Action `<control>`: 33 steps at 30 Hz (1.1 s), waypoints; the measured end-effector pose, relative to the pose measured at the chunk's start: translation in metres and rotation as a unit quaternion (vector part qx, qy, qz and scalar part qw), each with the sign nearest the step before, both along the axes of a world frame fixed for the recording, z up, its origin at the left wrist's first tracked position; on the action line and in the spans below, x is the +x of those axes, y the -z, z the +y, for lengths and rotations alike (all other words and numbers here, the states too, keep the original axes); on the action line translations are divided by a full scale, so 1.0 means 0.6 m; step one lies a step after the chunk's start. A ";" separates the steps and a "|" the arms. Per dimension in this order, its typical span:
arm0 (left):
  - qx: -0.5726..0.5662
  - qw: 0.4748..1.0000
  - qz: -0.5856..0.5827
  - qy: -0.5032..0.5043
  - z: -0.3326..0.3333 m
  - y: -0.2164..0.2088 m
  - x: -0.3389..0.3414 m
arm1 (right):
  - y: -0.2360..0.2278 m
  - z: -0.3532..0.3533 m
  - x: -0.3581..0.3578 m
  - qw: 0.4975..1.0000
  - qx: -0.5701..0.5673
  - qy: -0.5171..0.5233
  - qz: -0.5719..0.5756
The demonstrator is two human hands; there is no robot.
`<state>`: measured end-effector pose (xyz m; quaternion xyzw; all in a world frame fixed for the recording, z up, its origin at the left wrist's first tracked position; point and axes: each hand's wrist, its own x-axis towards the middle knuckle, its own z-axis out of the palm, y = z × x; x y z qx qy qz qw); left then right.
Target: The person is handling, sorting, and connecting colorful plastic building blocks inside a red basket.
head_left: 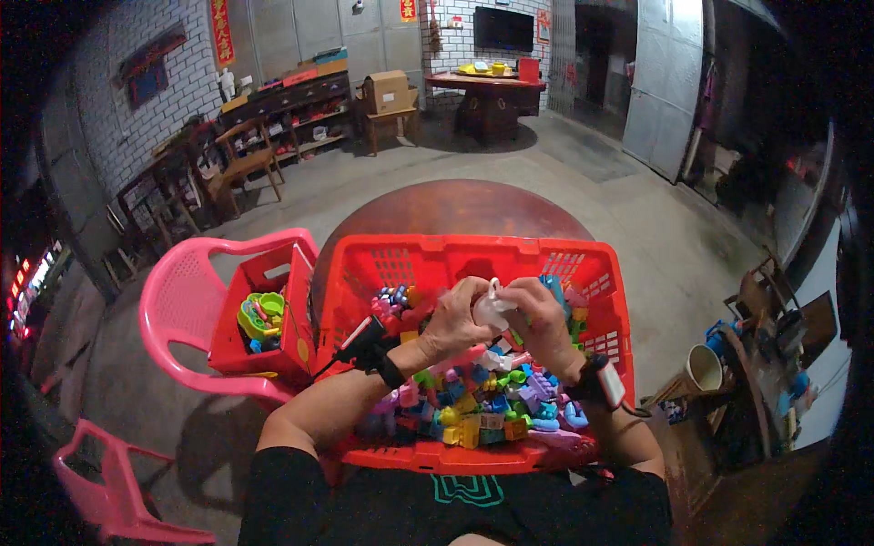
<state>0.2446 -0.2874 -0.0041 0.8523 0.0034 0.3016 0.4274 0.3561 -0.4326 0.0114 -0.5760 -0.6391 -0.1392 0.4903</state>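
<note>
Above a large red plastic basket (473,244), both my hands meet around a small whitish, partly see-through piece (492,308). Its exact kind is too small to make out. My left hand (448,320) has its fingers curled round the piece from the left. From the right, my right hand (543,320) pinches it with thumb and fingers. Below them, the basket holds a heap of colourful plastic toy blocks (469,429) in yellow, blue, purple, green and pink. My hands and forearms hide part of the heap.
The basket stands on a round brown table (455,202). To the left, a pink plastic chair (187,296) carries a red box (300,341) with green and yellow toys (261,314). Another pink chair (114,482) is nearer. A cream bucket (704,369) stands at the right.
</note>
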 end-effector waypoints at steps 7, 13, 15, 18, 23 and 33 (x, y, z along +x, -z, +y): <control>0.071 0.997 0.031 -0.001 -0.012 0.007 0.001 | 0.013 0.004 -0.019 0.993 -0.014 0.002 -0.114; 0.124 0.991 0.050 -0.033 -0.022 -0.007 -0.004 | 0.018 0.006 0.010 0.998 -0.046 0.019 -0.039; 0.123 0.992 0.027 -0.012 -0.021 -0.005 -0.005 | 0.021 0.002 0.024 0.996 -0.084 0.006 0.038; 0.093 0.995 0.001 0.033 -0.021 -0.009 -0.007 | 0.031 0.005 0.045 0.940 -0.159 -0.075 0.293; -0.055 0.995 0.009 0.082 -0.028 -0.028 -0.012 | 0.015 -0.004 0.054 0.782 -0.175 -0.251 0.543; -0.416 0.907 -0.051 0.038 -0.021 -0.020 -0.002 | 0.031 0.007 0.015 0.961 0.006 -0.086 0.261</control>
